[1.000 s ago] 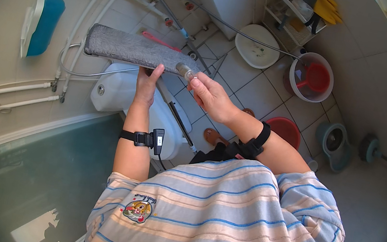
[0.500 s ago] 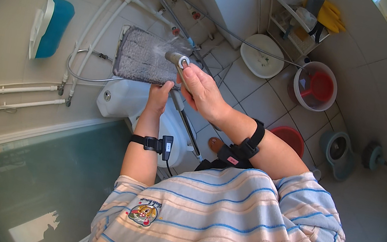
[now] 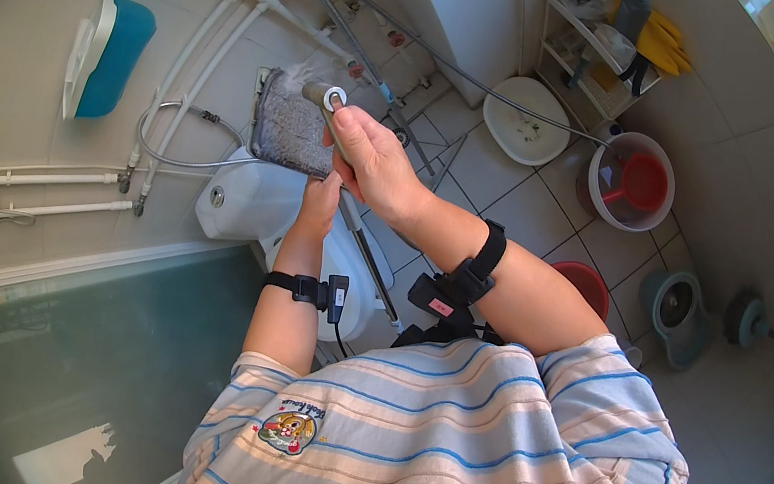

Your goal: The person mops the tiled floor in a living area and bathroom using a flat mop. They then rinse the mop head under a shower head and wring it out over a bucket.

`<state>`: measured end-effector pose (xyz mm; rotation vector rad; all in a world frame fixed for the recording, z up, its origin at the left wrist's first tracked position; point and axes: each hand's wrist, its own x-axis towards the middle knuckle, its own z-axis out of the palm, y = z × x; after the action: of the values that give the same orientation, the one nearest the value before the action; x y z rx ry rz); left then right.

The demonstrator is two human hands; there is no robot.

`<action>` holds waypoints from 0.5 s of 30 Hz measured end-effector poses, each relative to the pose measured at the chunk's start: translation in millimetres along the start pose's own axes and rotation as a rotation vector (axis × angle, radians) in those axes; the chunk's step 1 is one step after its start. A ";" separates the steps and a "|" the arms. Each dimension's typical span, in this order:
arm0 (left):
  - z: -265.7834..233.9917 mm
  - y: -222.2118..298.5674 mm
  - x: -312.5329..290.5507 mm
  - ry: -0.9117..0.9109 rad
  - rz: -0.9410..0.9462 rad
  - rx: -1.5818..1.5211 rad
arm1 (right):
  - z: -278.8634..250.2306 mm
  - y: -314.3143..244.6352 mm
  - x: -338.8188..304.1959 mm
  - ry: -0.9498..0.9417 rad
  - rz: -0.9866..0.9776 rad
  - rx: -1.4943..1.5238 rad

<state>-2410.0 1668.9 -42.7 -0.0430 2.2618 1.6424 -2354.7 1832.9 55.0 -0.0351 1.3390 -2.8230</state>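
A grey, shaggy flat mop head [image 3: 288, 130] is held up above the toilet tank, its pole [image 3: 367, 254] slanting down toward me. My left hand [image 3: 318, 203] is closed at the mop's near edge; its fingertips are hidden behind the pad, so it appears to grip the mop there. In my right hand [image 3: 376, 167] is a metal spray nozzle [image 3: 317, 94], the fingers wrapped around its handle. Water sprays from the nozzle over the far part of the pad. The nozzle and right hand cover the pad's right side.
Below the mop stands a white toilet [image 3: 247, 200], beside a tub of water [image 3: 107, 350]. White pipes [image 3: 195, 60] run along the left wall. A white basin [image 3: 525, 122], a bucket [image 3: 652, 218] with a red dipper, and a red basin [image 3: 585, 286] sit on the tiled floor.
My right hand and the nozzle have moved left and slightly up across the pad. The spray now falls nearer the pad's far left part. The pad has shifted slightly.
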 end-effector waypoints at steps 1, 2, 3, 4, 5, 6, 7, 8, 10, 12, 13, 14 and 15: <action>0.6 1.2 -0.1 -0.005 -0.006 -0.009 | 0.7 -0.2 1.1 -0.006 0.022 0.010; 0.7 1.7 -0.2 -0.024 -0.032 -0.045 | 0.5 -1.9 3.5 0.012 0.055 0.022; 0.2 2.1 0.0 -0.051 -0.052 -0.075 | 0.9 -2.2 4.3 -0.029 0.036 0.024; 0.8 1.3 0.4 -0.077 -0.073 -0.105 | 0.5 -3.9 6.6 -0.045 0.028 0.027; 0.7 0.1 0.9 -0.052 -0.058 -0.099 | 0.8 -3.8 7.1 -0.115 0.012 0.043; 1.3 -1.5 1.6 -0.027 -0.042 -0.094 | 0.4 -4.9 8.8 -0.081 0.014 0.032; 1.7 -3.4 2.4 -0.017 -0.010 -0.084 | 0.5 -4.7 9.6 -0.008 0.010 0.035; 1.5 -4.9 2.8 0.000 -0.041 -0.081 | 0.5 -4.5 10.3 0.003 0.013 0.045; 0.6 -7.1 3.4 0.004 -0.069 -0.060 | 0.5 -2.9 11.7 0.060 0.038 0.018; -0.6 -7.8 3.8 -0.005 -0.091 -0.091 | 0.7 0.0 13.1 0.005 0.036 0.000; -0.6 -7.6 4.0 0.003 -0.092 -0.097 | 0.3 1.1 14.4 -0.002 0.034 -0.004; -1.3 -7.3 4.1 -0.030 -0.083 -0.089 | 0.8 3.4 14.6 -0.020 0.018 -0.026; -1.3 -6.9 4.3 -0.053 -0.063 -0.073 | 0.5 5.1 15.3 -0.040 0.002 -0.048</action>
<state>-2412.8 1666.2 -50.0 -0.0867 2.1388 1.6730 -2370.0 1829.0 51.5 -0.0900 1.3976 -2.7733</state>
